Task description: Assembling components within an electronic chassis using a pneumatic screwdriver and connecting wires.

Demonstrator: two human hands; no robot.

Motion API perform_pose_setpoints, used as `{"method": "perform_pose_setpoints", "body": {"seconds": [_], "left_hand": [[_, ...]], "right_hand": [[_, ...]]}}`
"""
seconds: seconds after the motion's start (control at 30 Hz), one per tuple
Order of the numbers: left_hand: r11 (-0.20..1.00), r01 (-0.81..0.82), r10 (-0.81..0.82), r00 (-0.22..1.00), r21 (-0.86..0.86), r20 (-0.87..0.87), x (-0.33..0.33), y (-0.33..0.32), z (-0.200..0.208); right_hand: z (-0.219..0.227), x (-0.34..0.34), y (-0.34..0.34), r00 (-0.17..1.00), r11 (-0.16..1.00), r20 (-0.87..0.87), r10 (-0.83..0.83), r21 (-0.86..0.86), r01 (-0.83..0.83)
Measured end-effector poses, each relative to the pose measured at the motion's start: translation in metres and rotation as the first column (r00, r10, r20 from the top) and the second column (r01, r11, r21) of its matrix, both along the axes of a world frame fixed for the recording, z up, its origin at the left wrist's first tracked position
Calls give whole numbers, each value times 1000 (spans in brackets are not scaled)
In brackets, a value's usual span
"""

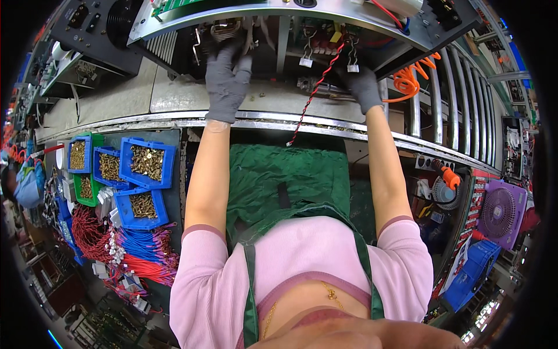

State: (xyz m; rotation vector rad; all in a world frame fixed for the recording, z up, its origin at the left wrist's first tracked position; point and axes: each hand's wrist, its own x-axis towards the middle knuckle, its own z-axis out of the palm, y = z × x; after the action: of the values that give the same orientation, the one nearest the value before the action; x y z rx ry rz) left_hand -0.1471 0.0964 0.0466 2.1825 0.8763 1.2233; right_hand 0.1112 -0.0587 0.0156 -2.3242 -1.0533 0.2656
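My left hand [228, 84], in a grey glove, reaches into the open bay of a metal equipment chassis [283, 43]. Its fingers are stretched and apart, the tips in shadow just under a wound coil [225, 29]. In another grey glove, my right hand [366, 90] is at the right bay, beside a silver tool [328, 89] lying near the chassis's lower edge. Dark shadow hides these fingers, so I cannot tell whether they grip it. Between my hands a twisted red-and-black wire [317, 87] hangs down with a white plug at its end. White connectors [353, 68] dangle near my right hand.
An orange coiled hose [407, 83] runs toward my right hand, beside metal rollers [450, 99]. Blue bins of screws [139, 210] and bundled red and blue wires [131, 247] are at left. A purple fan [503, 214] stands at right. Another black-panelled unit [96, 29] is at far left.
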Motion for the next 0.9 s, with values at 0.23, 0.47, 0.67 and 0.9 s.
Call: {"method": "perform_pose_setpoints", "body": {"seconds": [0.23, 0.47, 0.67, 0.9], "left_hand": [[994, 29, -61, 950, -105, -307, -13, 11, -18], [614, 310, -257, 948, -726, 187, -18, -4, 24], [986, 30, -66, 973, -163, -220, -17, -25, 42], [655, 650, -234, 658, 384, -716, -26, 5, 55]], "right_hand": [[65, -97, -30, 891, 707, -263, 370, 702, -86], [14, -164, 11, 168, 865, -849, 501, 485, -127], [24, -182, 3, 925, 920, -79, 372, 164, -356], [34, -125, 8, 21, 934, -944, 329, 321, -159]]}}
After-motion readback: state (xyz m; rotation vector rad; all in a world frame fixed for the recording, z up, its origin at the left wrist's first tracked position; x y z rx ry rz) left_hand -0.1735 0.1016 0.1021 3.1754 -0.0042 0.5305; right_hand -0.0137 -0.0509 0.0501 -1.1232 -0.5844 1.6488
